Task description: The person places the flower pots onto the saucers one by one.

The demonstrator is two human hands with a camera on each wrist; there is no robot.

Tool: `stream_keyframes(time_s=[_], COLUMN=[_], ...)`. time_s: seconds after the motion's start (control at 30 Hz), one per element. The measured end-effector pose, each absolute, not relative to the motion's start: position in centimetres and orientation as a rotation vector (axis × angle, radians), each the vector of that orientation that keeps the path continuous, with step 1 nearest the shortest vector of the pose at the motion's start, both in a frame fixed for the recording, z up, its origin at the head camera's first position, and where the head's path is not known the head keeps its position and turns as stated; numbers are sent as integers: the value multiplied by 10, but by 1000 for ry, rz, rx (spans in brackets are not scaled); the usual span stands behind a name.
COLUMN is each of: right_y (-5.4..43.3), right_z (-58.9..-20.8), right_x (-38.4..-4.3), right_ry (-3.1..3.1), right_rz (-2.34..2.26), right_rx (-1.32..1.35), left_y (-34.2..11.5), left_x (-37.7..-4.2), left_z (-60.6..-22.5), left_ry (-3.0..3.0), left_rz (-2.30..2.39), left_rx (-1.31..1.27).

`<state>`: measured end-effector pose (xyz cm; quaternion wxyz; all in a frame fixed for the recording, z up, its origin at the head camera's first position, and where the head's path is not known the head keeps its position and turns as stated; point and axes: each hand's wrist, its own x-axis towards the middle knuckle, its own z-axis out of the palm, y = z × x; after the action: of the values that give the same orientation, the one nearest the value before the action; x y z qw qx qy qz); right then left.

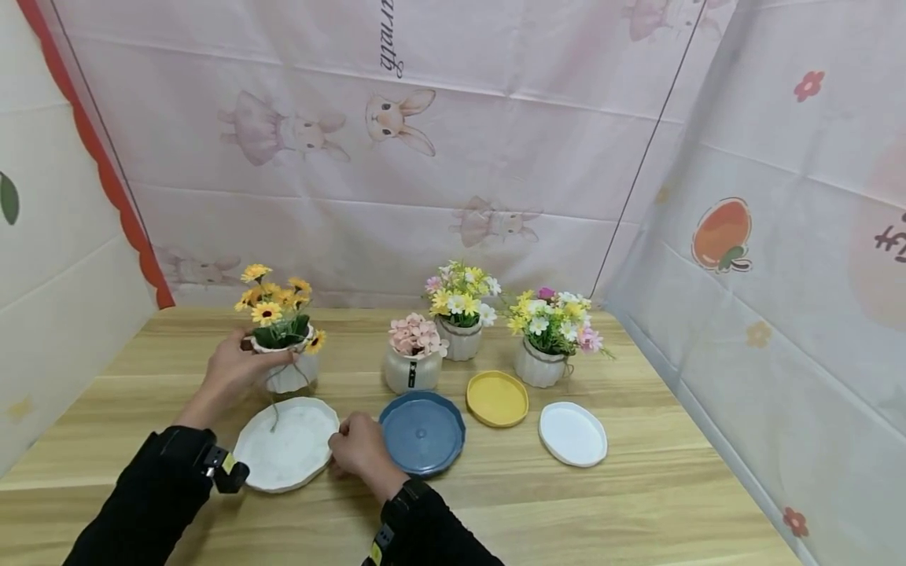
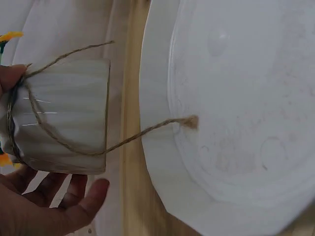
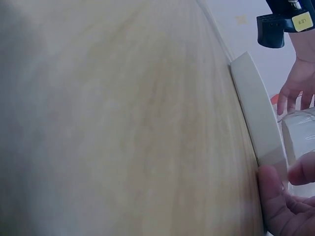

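While the left hand (image 1: 241, 368) grips the orange-flowered pot (image 1: 300, 373) toward the back left corner of the table (image 1: 602, 511), the right hand (image 1: 364, 444) pinches the edge of the large white plate (image 1: 286, 444). Sideways letters (image 1: 387, 41) on the pink backdrop (image 1: 304, 228) read "armth"; a small black label (image 1: 413, 375) is illegible.

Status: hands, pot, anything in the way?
Left hand gripping white ribbed pot of yellow-orange flowers. Right hand pinching rim of white faceted plate. Frayed brown twine end over plate.
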<state>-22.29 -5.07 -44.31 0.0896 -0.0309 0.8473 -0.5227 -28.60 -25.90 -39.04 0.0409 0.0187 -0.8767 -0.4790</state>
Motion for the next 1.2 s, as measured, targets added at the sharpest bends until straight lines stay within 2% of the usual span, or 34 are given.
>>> stream_keyframes(time_s=[0.5,0.67,1.2], right_y=[-51,-51,-49], right_z=[-443,-443,-441], right_x=[-220,-221,-225], right_ry=[2501,2495,2466], right_rz=[-1548,-1543,-1541], right_rx=[-83,-88,-70], left_y=[-261,-257,-248], left_x=[-278,-269,-234], left_z=[-392,-387,-384], left_ry=[-2717,-2734,-2719], left_rz=[-1446,-1414,-1516], left_rx=[107,158,69])
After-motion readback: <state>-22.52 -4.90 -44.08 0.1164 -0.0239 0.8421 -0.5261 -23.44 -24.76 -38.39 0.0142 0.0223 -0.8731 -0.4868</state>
